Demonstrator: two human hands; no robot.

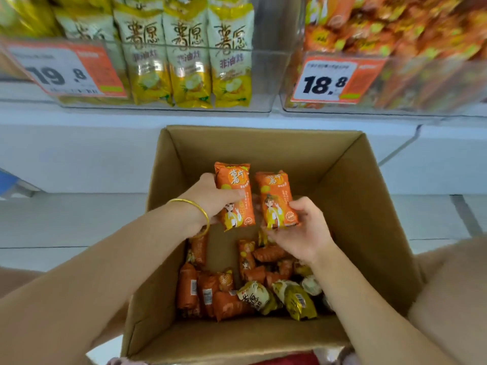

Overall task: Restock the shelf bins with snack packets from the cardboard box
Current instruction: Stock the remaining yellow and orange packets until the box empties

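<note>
Above the middle of the cardboard box [355, 193], toward its far wall, the person holds two orange snack packets just beside each other, a thin gap between them. The left hand [210, 196] is wrapped round the left packet [232, 180], thumb across its front. The right hand [308, 233] grips the right packet [274, 196] by its lower half. Both packets point their long axis up at the shelf, and each is printed 薯片 above a cartoon figure. The orange bin [434, 83], which looks to be where they belong, lies up and to the right of both hands, so the right hand is nearer; its tag [326, 80] reads 18.8. The yellow bin [263, 96], above the box's far left corner, holds upright packs marked 薯愿 非油炸, with a tag [58, 72] reading 19.8. Loose packets [224, 293], mostly orange, lie along the box's near edge.
</note>
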